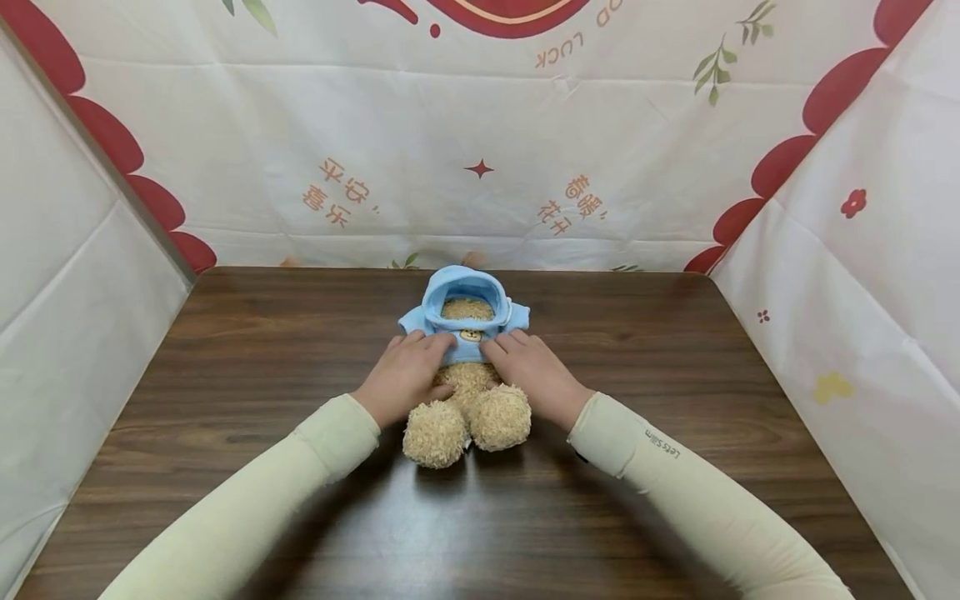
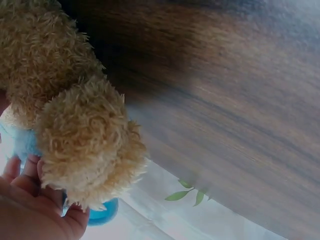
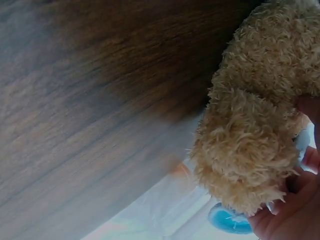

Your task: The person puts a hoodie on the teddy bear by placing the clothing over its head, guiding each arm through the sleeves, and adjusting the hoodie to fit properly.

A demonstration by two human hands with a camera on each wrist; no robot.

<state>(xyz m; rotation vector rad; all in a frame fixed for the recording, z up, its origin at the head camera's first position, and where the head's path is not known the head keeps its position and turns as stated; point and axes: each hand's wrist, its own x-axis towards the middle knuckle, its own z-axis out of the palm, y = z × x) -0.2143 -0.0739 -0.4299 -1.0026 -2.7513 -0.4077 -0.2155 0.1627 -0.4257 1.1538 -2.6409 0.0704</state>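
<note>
A curly tan plush toy point(image 1: 468, 379) lies on the table, its two round feet point(image 1: 435, 435) toward me. It wears a small light-blue hoodie point(image 1: 459, 353) with a bear-face badge on the chest; tan fur shows inside the hood's opening. On the toy's left side my left hand point(image 1: 401, 375) grips the hoodie near its hem, thumb by the fur. My right hand point(image 1: 536, 375) holds the hem on the opposite side. Both wrist views show a fluffy foot close up, partly hiding the left hand's fingers point(image 2: 30, 175) and the right hand's fingers point(image 3: 295, 187).
The dark wood-grain table point(image 1: 262, 350) extends to both sides of the toy. A white printed cloth point(image 1: 450, 125) rises along its back edge, with cloth walls point(image 1: 862, 250) at left and right. Pale sleeves point(image 1: 315, 450) cover both forearms.
</note>
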